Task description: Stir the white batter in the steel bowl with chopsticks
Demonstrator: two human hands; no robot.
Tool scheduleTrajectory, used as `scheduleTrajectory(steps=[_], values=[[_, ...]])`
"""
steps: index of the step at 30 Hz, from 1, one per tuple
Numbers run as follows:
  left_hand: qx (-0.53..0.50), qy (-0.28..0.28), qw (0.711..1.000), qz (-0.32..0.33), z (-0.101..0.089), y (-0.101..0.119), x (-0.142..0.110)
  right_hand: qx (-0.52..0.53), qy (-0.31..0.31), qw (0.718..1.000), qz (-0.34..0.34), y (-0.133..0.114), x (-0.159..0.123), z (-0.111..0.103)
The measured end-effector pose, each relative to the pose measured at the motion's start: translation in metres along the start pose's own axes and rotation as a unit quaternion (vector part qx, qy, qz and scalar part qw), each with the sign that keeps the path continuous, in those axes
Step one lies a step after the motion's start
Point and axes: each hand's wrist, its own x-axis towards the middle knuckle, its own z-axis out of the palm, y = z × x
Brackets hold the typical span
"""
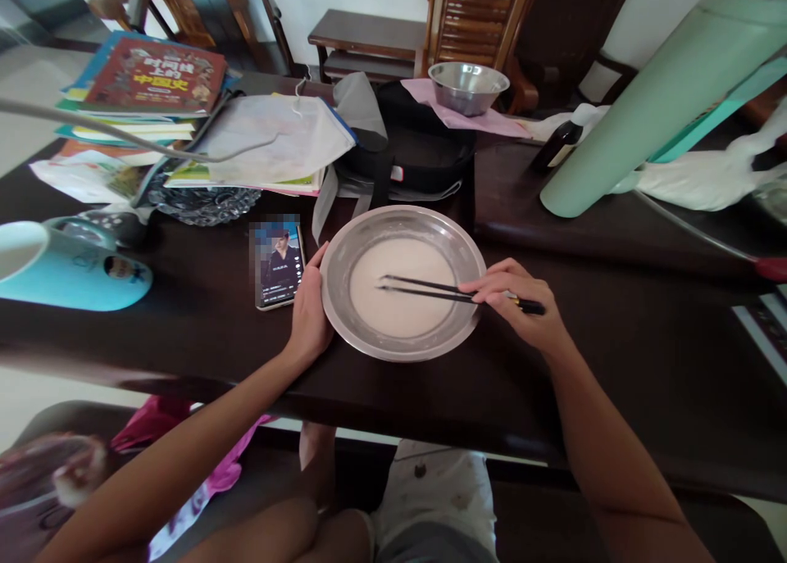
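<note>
A wide steel bowl [344, 297] holding pale, smooth batter [402, 288] sits on the dark wooden table [615, 366] in front of me. My left hand [309, 309] rests against the bowl's left rim, fingers curved along it. My right hand [520, 305] is closed on a pair of dark chopsticks [424, 288]. Their tips lie in the batter near the bowl's middle.
A phone [279, 261] with a lit screen lies just left of the bowl. A black bag [418, 157], papers and stacked books [147, 83] fill the back left. A small steel bowl [467, 86] and a green cylinder [652, 96] stand behind. A blue lamp base [79, 272] sits left.
</note>
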Motion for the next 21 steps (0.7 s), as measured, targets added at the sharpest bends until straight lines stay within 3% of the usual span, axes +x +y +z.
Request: scheduleTrajectory(steps=[5,10,15,21], values=[[-0.016,0.006,1.000,-0.011,0.0008,0.0000,0.0005,0.014,0.051,0.999,0.015,0.0009,-0.0012,-0.0027],[-0.016,0.001,1.000,-0.009,0.0004,0.0001,0.0008,0.015,-0.012,1.000,0.003,0.0008,-0.0011,-0.0001],[-0.019,0.006,1.000,-0.014,-0.0004,-0.0011,0.0007,0.009,0.050,0.999,-0.007,0.0018,-0.0015,-0.0035],[-0.020,-0.002,1.000,-0.006,-0.0018,-0.0048,0.0014,0.020,-0.015,1.000,-0.016,0.0003,-0.0008,0.0000]])
